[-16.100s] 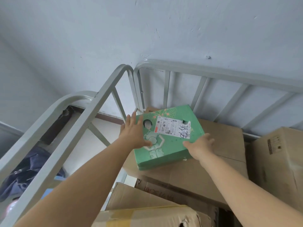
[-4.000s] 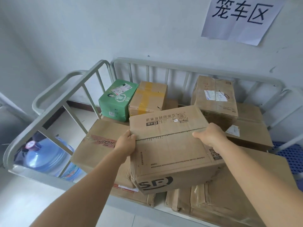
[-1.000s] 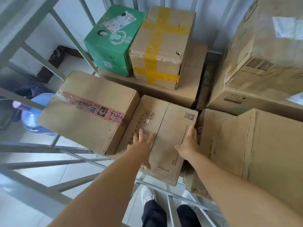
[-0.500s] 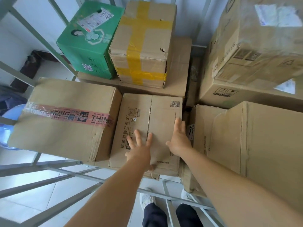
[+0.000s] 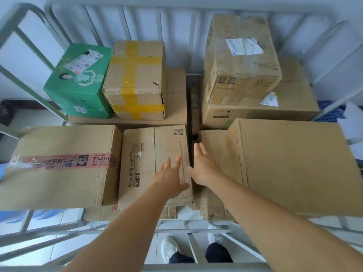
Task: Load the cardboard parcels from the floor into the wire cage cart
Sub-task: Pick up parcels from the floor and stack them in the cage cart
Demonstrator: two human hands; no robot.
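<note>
We're looking straight down into the wire cage cart, its grey bars ringing a load of cardboard parcels. Right below us sits the printed parcel, lying flat in the front row, wedged between the parcel with red tape on its left and the big plain parcel on its right. Our left hand is spread wide, fingers straight, over that printed parcel's top near its right edge, holding nothing; whether it touches we can't tell. Our right hand is open too, fingers extended, reaching at the gap between the printed parcel and the big plain one. In the back row, the green box stands just beside the yellow-taped parcel, both on a flat carton underneath. Over to the right, a worn parcel with white labels is stacked on a wider one. Down through the front bars we see our white shoes on the tiled floor.
</note>
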